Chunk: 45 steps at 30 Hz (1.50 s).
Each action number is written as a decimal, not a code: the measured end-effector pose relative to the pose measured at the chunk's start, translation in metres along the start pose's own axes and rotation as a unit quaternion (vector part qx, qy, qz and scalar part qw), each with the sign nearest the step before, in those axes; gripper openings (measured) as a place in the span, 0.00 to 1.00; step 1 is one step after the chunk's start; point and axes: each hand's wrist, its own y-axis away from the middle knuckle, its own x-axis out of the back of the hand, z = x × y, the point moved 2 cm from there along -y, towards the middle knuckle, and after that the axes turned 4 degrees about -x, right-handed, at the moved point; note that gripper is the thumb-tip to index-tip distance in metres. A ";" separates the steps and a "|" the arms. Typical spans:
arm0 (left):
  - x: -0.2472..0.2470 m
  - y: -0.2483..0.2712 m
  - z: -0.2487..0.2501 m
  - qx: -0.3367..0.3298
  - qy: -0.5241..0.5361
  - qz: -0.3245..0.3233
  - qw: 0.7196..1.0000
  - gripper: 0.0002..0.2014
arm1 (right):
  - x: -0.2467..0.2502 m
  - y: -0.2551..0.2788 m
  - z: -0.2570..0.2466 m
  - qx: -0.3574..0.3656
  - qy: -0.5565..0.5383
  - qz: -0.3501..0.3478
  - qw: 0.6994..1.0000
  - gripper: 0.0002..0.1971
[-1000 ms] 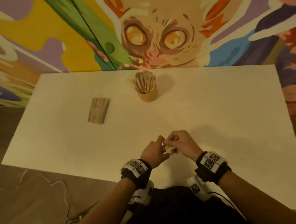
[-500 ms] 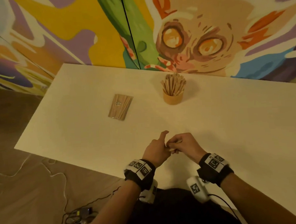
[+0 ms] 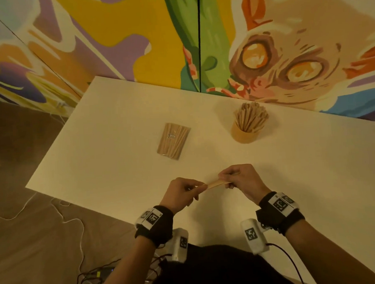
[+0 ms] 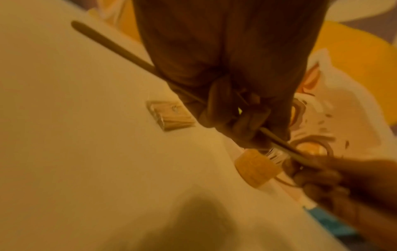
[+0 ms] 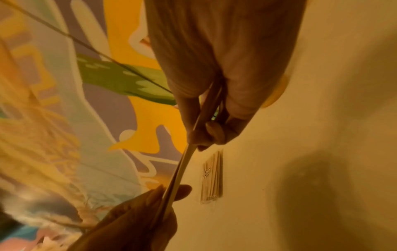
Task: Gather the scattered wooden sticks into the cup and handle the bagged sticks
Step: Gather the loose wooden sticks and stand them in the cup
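Note:
Both hands hold thin wooden sticks (image 3: 215, 185) between them above the near part of the white table (image 3: 292, 169). My left hand (image 3: 182, 192) pinches one end, my right hand (image 3: 240, 178) grips the other. In the left wrist view the sticks (image 4: 111, 45) run through my curled fingers (image 4: 221, 105); in the right wrist view the sticks (image 5: 182, 169) cross from my right fingers (image 5: 206, 132) down to my left hand (image 5: 137, 220). A tan cup (image 3: 244, 132) full of upright sticks stands at the back. A clear bag of sticks (image 3: 174, 140) lies flat to its left.
A painted mural wall (image 3: 176, 33) rises right behind the table's far edge. Brown floor with white cords and black cables (image 3: 93, 275) lies to the left, below the table's left edge. Camera units hang under both wrists.
My hands have drawn apart, so the sticks now span the gap between them. The head view has swung left, shifting cup and bag to the right in frame.

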 end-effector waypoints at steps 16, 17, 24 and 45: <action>0.019 -0.046 -0.016 0.019 -0.164 -0.020 0.986 0.27 | -0.043 -0.025 -0.005 -0.034 0.017 0.047 0.998 0.04; 0.019 -0.048 -0.018 0.025 -0.141 -0.026 0.989 0.26 | -0.043 -0.026 -0.005 -0.035 0.021 0.052 0.998 0.05; 0.037 -0.060 -0.034 0.041 -0.041 0.035 0.998 0.16 | -0.017 -0.028 -0.003 -0.058 -0.040 0.083 0.994 0.04; -0.002 -0.070 -0.006 -0.030 -0.020 -0.012 0.999 0.04 | -0.012 -0.025 0.017 -0.049 -0.021 0.057 0.997 0.03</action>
